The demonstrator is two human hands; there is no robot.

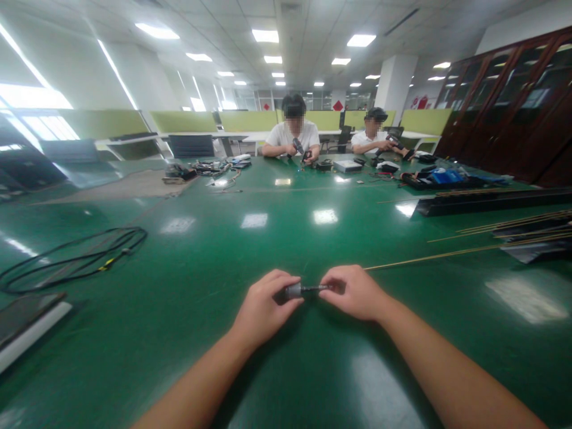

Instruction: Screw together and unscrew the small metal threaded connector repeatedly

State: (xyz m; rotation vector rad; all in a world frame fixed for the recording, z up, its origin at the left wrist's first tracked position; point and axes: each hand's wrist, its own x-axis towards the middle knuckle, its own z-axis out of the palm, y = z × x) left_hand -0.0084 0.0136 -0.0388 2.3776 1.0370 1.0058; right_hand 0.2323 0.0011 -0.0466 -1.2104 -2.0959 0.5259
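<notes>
In the head view, my left hand (pixel 268 302) is closed around a small grey cylinder (pixel 294 291), thumb below it and fingers above. A thin dark rod (pixel 313 289) runs from the cylinder's right end toward my right hand (pixel 356 292), whose thumb and fingertips pinch its far end. Cylinder and rod lie in one line, roughly level, low over the green table (pixel 214 369). Their exact kind is too small to make out. Behind my right hand, a thin brass-coloured rod (pixel 429 257) stretches off to the right.
A coiled black cable (pixel 78 262) and a flat dark-topped object (pixel 31 325) lie at left. More brass-coloured rods (pixel 513 225) and a long black channel (pixel 487 201) are at right. Across the table, two people hold tools among electronics, wires and a blue item (pixel 447 176).
</notes>
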